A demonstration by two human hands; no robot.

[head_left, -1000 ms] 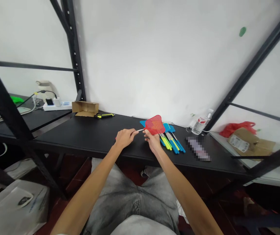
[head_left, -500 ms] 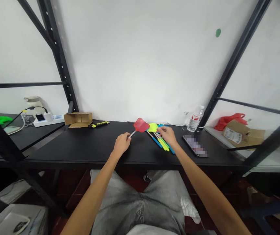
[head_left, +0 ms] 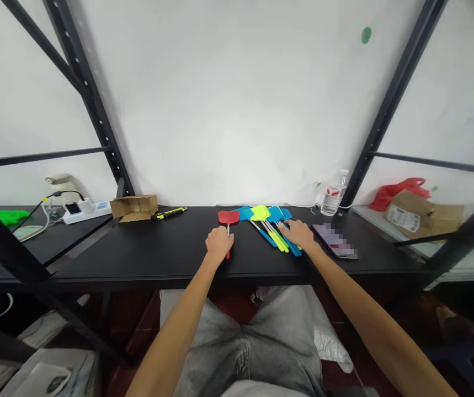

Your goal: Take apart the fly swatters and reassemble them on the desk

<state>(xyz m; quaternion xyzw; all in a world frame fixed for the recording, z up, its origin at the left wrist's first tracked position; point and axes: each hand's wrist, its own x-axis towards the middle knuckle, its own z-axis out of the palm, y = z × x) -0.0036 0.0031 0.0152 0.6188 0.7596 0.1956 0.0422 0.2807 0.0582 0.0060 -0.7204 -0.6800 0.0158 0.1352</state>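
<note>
My left hand (head_left: 219,242) is closed around the shaft of a red fly swatter (head_left: 228,217), whose red handle end pokes out below my fingers. The swatter's head points toward the wall. To its right, several fly swatters lie fanned out and overlapping, with yellow heads (head_left: 259,213) in the middle and blue heads (head_left: 244,213) on either side. Over the right side of this group is my right hand (head_left: 301,234), its fingers curled onto the metal shafts of the swatters. Which shaft it grips is partly hidden by the hand.
A black table (head_left: 166,248) runs along the white wall. On it are an open cardboard box (head_left: 134,208), a yellow-black utility knife (head_left: 169,213), a water bottle (head_left: 334,194) and a phone (head_left: 335,241). Black shelf posts (head_left: 385,127) stand at both sides.
The red fly swatter has turned from slanting right to pointing straight at the wall, left of the group. My right hand has moved right, and the blue heads show more.
</note>
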